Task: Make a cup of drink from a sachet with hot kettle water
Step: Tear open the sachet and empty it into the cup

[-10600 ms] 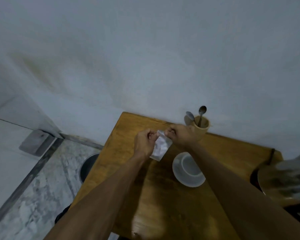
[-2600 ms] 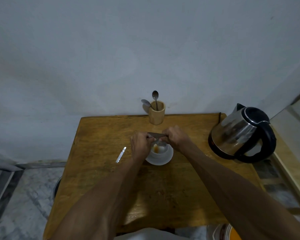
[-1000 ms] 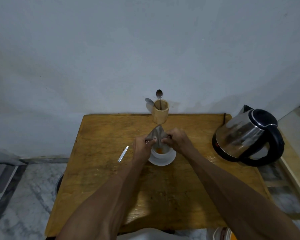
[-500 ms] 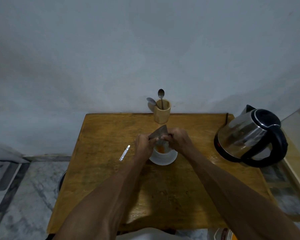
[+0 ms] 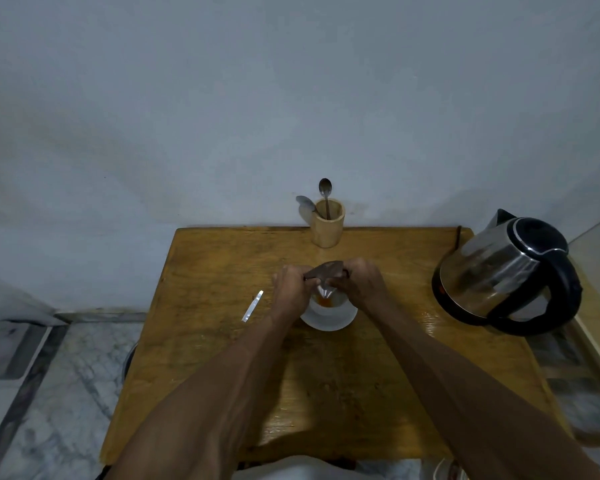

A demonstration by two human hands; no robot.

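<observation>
A white cup on a white saucer [image 5: 329, 318] stands mid-table, with orange powder [image 5: 324, 302] inside. Directly above it my left hand [image 5: 290, 292] and my right hand [image 5: 359, 285] both pinch a silvery sachet [image 5: 326, 271], folded and tipped with its open end down into the cup. The hands hide most of the cup. A steel kettle [image 5: 503, 275] with a black handle and lid sits at the table's right edge.
A wooden holder [image 5: 327, 223] with two spoons stands at the table's back edge against the wall. The torn sachet strip [image 5: 252, 305] lies left of the cup. The wooden table [image 5: 343, 393] drops to marble floor on the left.
The sachet, earlier intact and held away from the cup, is torn and tipped over it. Over the last second it has been folded flatter and lower, and orange powder lies in the cup.
</observation>
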